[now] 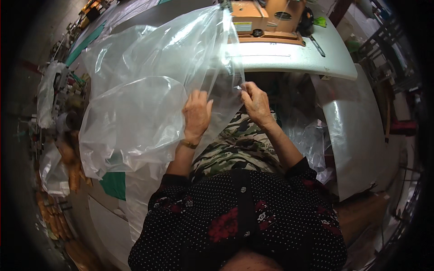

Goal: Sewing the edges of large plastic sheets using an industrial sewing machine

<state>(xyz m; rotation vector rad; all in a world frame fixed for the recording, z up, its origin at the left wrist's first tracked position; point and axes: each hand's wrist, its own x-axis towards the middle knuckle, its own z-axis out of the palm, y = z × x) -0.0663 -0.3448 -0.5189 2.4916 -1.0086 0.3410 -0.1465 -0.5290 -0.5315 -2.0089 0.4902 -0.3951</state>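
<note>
A large see-through plastic sheet [131, 99] spreads over the left of the table and hangs down towards my lap. Its upper end gathers to a narrow strip at the orange sewing machine [266, 20]. My right hand [257, 103] pinches the sheet's right edge between thumb and fingers, just below the table's front edge. To its left, my left hand [197, 116] grips a fold of the same sheet, back of the hand up. What lies under the left fingertips is hidden.
Small metal snips [317, 46] lie on the white sewing table [289, 58], right of the machine. Crumpled plastic [312, 144] sits below the table by my right knee. A pale sheet-like panel [352, 131] stands at the right. Green cloth [114, 184] shows at lower left.
</note>
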